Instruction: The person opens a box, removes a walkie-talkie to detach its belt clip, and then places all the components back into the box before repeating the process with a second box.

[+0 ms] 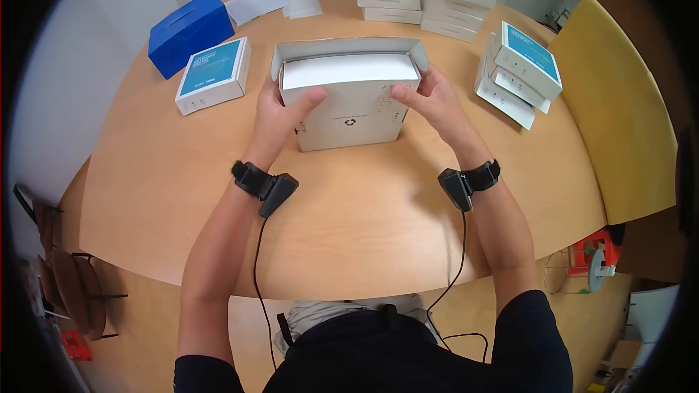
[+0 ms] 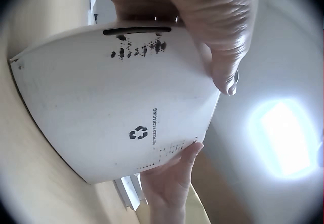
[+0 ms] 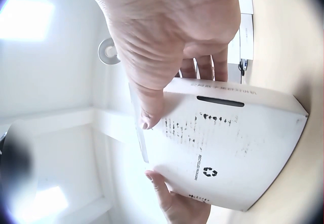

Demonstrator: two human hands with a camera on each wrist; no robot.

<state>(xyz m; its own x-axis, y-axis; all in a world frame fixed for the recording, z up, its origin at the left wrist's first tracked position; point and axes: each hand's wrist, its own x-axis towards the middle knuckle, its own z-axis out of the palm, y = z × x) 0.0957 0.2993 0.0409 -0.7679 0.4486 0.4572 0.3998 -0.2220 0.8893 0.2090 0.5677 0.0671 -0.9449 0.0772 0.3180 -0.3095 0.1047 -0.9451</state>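
Observation:
A white cardboard box (image 1: 349, 120) stands on edge on the table before me, with a recycling mark on its near face. Its lid flap (image 1: 349, 45) is raised along the far side, and a plain white inner piece (image 1: 349, 69) shows in the opening. My left hand (image 1: 280, 115) grips the upper left side, thumb over the near face. On the upper right side my right hand (image 1: 443, 108) holds it the same way. In the right wrist view several fingers (image 3: 205, 67) reach behind the box (image 3: 223, 148). A dark slot and smudged print show near its side edge.
A blue box (image 1: 191, 33) and a white-and-teal box (image 1: 212, 76) sit at the left. Stacked boxes (image 1: 389, 0) stand at the back, and another pile (image 1: 520, 65) is at the right beside a yellow chair back (image 1: 615, 109). Paper sheets (image 1: 255, 7) lie behind the blue box.

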